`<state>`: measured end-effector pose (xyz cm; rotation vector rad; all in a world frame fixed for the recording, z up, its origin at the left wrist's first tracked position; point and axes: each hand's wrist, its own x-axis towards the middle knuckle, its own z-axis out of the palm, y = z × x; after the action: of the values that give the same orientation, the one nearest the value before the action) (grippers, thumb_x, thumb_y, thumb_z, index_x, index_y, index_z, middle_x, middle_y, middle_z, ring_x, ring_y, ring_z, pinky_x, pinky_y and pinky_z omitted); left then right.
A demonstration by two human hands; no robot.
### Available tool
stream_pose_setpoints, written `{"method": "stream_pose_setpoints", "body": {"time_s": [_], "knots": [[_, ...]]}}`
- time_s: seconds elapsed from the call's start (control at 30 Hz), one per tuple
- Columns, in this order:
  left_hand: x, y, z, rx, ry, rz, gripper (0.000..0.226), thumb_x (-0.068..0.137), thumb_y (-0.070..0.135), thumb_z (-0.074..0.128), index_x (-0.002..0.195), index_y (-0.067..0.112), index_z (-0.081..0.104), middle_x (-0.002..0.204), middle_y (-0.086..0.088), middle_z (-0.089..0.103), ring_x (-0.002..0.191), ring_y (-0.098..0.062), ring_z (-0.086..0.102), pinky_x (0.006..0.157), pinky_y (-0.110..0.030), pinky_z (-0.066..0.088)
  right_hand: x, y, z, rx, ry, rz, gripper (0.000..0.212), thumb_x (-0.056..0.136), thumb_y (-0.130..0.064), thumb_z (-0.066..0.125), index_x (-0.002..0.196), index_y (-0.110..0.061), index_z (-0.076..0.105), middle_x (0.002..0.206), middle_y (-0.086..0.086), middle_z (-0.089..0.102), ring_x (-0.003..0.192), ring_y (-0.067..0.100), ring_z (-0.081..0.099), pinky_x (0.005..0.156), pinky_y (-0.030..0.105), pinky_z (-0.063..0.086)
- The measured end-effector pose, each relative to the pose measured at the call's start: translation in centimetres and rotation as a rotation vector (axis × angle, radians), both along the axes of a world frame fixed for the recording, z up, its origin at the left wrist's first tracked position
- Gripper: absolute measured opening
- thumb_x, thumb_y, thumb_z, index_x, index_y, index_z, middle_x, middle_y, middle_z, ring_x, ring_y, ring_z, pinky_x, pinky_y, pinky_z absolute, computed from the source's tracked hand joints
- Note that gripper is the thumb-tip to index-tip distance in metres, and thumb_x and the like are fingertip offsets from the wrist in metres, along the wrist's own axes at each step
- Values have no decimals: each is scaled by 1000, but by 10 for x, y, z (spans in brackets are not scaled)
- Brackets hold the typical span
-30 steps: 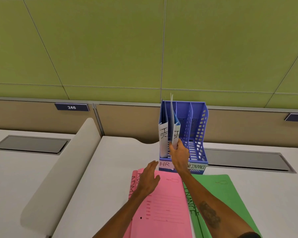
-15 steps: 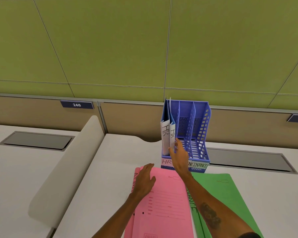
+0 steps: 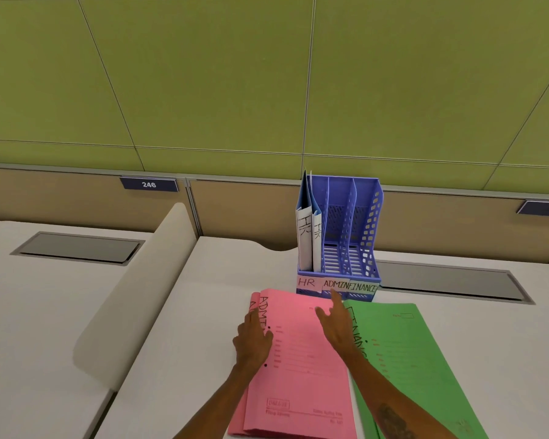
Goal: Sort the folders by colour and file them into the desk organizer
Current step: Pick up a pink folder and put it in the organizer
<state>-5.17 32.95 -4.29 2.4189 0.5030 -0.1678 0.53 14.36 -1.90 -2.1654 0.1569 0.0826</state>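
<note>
A blue desk organizer (image 3: 366, 236) stands at the back of the desk, its three slots labelled HR, ADMIN and FINANCE. Two blue folders (image 3: 308, 236) marked HR stand upright in the left slot; the other two slots hold nothing. In front lie stacked pink folders (image 3: 301, 359) marked ADMIN and, to their right, green folders (image 3: 406, 359) marked FINANCE. My left hand (image 3: 252, 340) rests on the pink stack's left edge. Over the pink stack's top right corner my right hand (image 3: 336, 324) hovers with fingers spread, holding nothing.
A white desk (image 3: 210, 312) carries everything, with a grey cable hatch (image 3: 450, 280) behind the green folders. A curved white divider (image 3: 133, 299) separates the neighbouring desk on the left. A beige and green partition wall rises close behind the organizer.
My right hand has let go of the blue HR folders in the left slot and drawn back over the pink stack. My left hand slid to the pink stack's left edge.
</note>
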Motion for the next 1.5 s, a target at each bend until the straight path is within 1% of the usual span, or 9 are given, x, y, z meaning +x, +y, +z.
{"method": "stream_pose_setpoints", "body": {"time_s": [0.23, 0.5, 0.7, 0.9, 1.0, 1.13, 1.2, 1.4, 1.5], "knots": [[-30, -4, -11, 42, 97, 38, 63, 95, 34, 53, 149, 16, 25, 145, -5, 40, 128, -27, 46, 103, -47, 44, -49, -14, -39, -181, 205, 48, 63, 97, -13, 56, 153, -6, 28, 152, 13, 42, 138, 30, 44, 115, 43, 37], [-46, -15, -10, 38, 156, 70, 61, 93, 40, 54, 143, 15, 30, 141, -5, 42, 125, -26, 48, 100, -43, 48, -75, -15, -48, -245, 201, 31, 44, 97, -16, 53, 140, -6, 47, 139, 10, 54, 124, 24, 54, 105, 36, 45], [-43, -17, -6, -89, 183, 173, 59, 91, 38, 59, 140, 12, 37, 137, -10, 46, 123, -32, 52, 101, -47, 49, -79, -19, -48, -238, 211, 49, 48, 96, -19, 55, 142, -7, 47, 141, 11, 53, 127, 24, 53, 107, 36, 44], [-39, -11, -4, -231, 159, 199, 51, 87, 51, 64, 120, 12, 58, 115, -5, 68, 106, -29, 66, 93, -46, 55, -73, -28, -45, -202, 230, 57, 49, 95, -18, 56, 141, -6, 46, 143, 12, 51, 129, 26, 51, 109, 38, 42], [-39, -13, -1, -220, 152, 198, 60, 80, 56, 70, 122, 15, 56, 116, -4, 67, 110, -30, 63, 96, -48, 53, -73, -27, -45, -224, 233, 72, 48, 95, -20, 57, 141, -9, 47, 142, 10, 52, 129, 25, 51, 109, 36, 42], [-39, -16, 1, -405, 71, 211, 57, 80, 40, 77, 121, 13, 48, 117, -5, 68, 102, -27, 67, 91, -42, 55, -74, -25, -45, -259, 236, 99, 47, 95, -23, 56, 139, -11, 49, 138, 7, 56, 120, 21, 57, 105, 34, 45], [-40, -16, 2, -435, 55, 208, 56, 82, 38, 75, 123, 14, 45, 118, -4, 68, 100, -26, 68, 90, -42, 55, -74, -24, -44, -274, 236, 101, 45, 95, -23, 56, 138, -11, 49, 137, 7, 57, 120, 21, 58, 104, 33, 46], [-43, -18, 9, -408, -7, 154, 51, 83, 44, 72, 124, 19, 56, 116, 1, 70, 99, -22, 69, 93, -43, 55, -76, -21, -39, -267, 245, 106, 45, 96, -23, 56, 138, -11, 49, 136, 6, 57, 119, 21, 58, 102, 34, 47], [-44, -18, 15, -400, -38, 128, 48, 83, 44, 72, 121, 19, 59, 114, 2, 71, 94, -20, 71, 89, -42, 58, -78, -20, -38, -277, 247, 114, 45, 96, -25, 54, 138, -12, 48, 135, 6, 56, 118, 20, 57, 100, 35, 50]]}}
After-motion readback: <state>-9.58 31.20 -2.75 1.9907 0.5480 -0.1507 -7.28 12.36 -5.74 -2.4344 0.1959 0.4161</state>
